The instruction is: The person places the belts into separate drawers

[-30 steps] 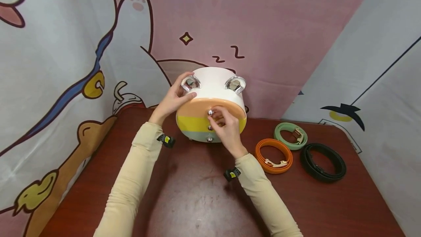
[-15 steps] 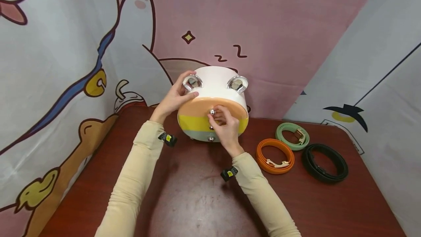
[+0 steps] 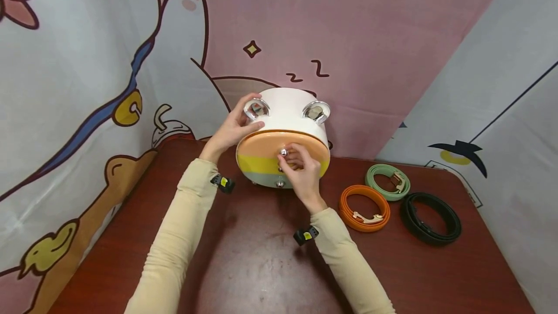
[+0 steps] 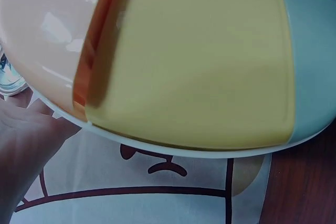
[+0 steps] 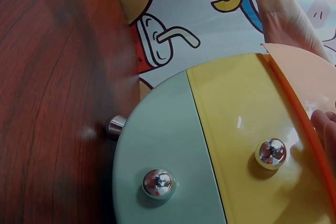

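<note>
A small oval drawer box with a white shell (image 3: 285, 110) and two chrome ring ears stands at the table's back. Its front has a peach top drawer (image 3: 260, 143), a yellow middle drawer (image 4: 199, 66) and a green bottom drawer (image 5: 163, 140), with chrome knobs. My left hand (image 3: 232, 129) grips the shell's upper left around the left ear (image 3: 256, 109), thumb on the front. My right hand (image 3: 303, 172) pinches the top knob (image 3: 284, 152). In both wrist views the peach drawer stands slightly out, its orange side edge (image 5: 294, 98) showing.
Three coiled belts lie on the dark red table (image 3: 244, 265) at the right: a green belt (image 3: 372, 180), an orange belt (image 3: 344, 210) and a black belt (image 3: 410, 219). A cartoon-print cloth (image 3: 348, 28) hangs close behind the box.
The peach drawer has come slightly forward with my right hand on its knob, and a gap shows under the shell's front rim. My left hand stays on the box.
</note>
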{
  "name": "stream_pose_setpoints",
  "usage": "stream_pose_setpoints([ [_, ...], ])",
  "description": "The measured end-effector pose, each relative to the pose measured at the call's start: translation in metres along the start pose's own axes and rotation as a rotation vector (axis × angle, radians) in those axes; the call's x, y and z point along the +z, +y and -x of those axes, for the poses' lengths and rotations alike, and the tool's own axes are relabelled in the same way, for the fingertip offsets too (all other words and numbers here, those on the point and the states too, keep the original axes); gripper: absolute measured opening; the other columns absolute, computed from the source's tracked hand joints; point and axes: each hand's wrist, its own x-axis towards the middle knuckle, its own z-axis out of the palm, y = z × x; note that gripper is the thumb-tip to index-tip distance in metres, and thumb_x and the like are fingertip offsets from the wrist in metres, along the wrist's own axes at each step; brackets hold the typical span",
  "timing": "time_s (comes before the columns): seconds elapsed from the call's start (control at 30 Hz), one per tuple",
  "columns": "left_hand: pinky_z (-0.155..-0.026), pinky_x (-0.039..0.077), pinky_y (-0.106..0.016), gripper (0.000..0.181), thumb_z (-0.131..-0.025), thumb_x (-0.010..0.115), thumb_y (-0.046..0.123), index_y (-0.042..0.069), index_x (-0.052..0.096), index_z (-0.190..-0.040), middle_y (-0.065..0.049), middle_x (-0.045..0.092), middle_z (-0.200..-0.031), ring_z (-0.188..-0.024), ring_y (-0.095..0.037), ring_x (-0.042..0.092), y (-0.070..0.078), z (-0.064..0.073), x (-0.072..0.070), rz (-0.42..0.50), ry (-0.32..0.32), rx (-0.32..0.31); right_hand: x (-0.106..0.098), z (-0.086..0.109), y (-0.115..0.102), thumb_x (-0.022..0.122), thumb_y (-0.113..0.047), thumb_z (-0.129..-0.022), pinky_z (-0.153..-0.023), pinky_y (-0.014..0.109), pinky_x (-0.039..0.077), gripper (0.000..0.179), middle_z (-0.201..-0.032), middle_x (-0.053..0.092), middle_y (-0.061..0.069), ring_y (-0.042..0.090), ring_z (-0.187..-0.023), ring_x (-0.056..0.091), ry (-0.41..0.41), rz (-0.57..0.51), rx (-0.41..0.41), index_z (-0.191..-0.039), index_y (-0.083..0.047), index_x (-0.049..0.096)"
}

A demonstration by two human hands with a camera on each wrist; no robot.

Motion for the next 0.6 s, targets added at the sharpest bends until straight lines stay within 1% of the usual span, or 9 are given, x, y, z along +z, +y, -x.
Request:
stream_pose_setpoints([
  [0.1,-0.061,0.043,-0.023,0.066,-0.091,0.057,-0.011,0.002,0.025,-0.147,-0.029,0.042,-0.124,-0.072,-0.015,0.048,0.000,0.000,-0.001,-0.024,-0.001,-0.001,0.000,0.001,-0.004,0.077,0.010,-0.076,-0.053,0.021,0.050,0.028,-0.079,0.069,0.014,0.024,-0.061,0.066,-0.005,0.006,0.029,-0.100,0.004,0.063],
  [0.17,-0.061,0.042,-0.023,0.066,-0.091,0.058,-0.011,0.001,0.024,-0.146,-0.031,0.041,-0.124,-0.071,-0.015,0.047,0.000,0.000,-0.002,-0.039,0.000,-0.002,-0.001,0.002,-0.008,0.077,0.013,-0.074,-0.053,0.022,0.050,0.030,-0.078,0.068,0.015,0.026,-0.061,0.066,-0.009,0.017,0.052,-0.099,0.006,0.062],
  [0.2,-0.062,0.043,-0.023,0.066,-0.090,0.058,-0.011,0.001,0.024,-0.146,-0.030,0.042,-0.125,-0.072,-0.016,0.048,-0.002,0.000,-0.003,-0.042,0.001,-0.002,-0.001,0.002,-0.010,0.076,0.014,-0.073,-0.053,0.022,0.050,0.030,-0.078,0.068,0.016,0.027,-0.061,0.066,-0.012,0.022,0.058,-0.099,0.006,0.062],
  [0.3,-0.066,0.046,-0.025,0.068,-0.090,0.058,-0.012,0.002,0.024,-0.147,-0.024,0.044,-0.126,-0.080,-0.017,0.052,-0.012,-0.003,-0.005,-0.032,0.004,0.000,-0.002,0.004,-0.013,0.077,0.016,-0.072,-0.053,0.023,0.051,0.032,-0.078,0.068,0.018,0.028,-0.061,0.066,-0.020,0.034,0.076,-0.099,0.007,0.061],
  [0.4,-0.070,0.048,-0.026,0.069,-0.090,0.058,-0.012,0.004,0.023,-0.148,-0.018,0.045,-0.128,-0.088,-0.020,0.055,-0.022,-0.005,-0.008,-0.009,0.004,-0.002,-0.003,0.006,-0.017,0.077,0.012,-0.074,-0.053,0.023,0.051,0.031,-0.079,0.069,0.015,0.025,-0.061,0.066,-0.029,0.038,0.078,-0.100,0.004,0.062],
  [0.47,-0.070,0.049,-0.026,0.069,-0.090,0.059,-0.011,0.005,0.023,-0.148,-0.016,0.046,-0.128,-0.087,-0.021,0.056,-0.023,-0.006,-0.008,-0.001,0.003,-0.003,-0.005,0.008,-0.020,0.078,0.009,-0.075,-0.053,0.022,0.050,0.031,-0.079,0.069,0.012,0.023,-0.062,0.066,-0.035,0.035,0.072,-0.101,0.003,0.062],
  [0.6,-0.069,0.050,-0.027,0.069,-0.091,0.060,-0.007,0.009,0.025,-0.148,-0.016,0.048,-0.126,-0.083,-0.024,0.056,-0.023,-0.005,-0.009,-0.006,0.000,-0.003,-0.006,0.010,-0.023,0.077,0.004,-0.078,-0.053,0.023,0.050,0.029,-0.079,0.069,0.010,0.021,-0.062,0.067,-0.047,0.025,0.056,-0.103,0.000,0.063],
])
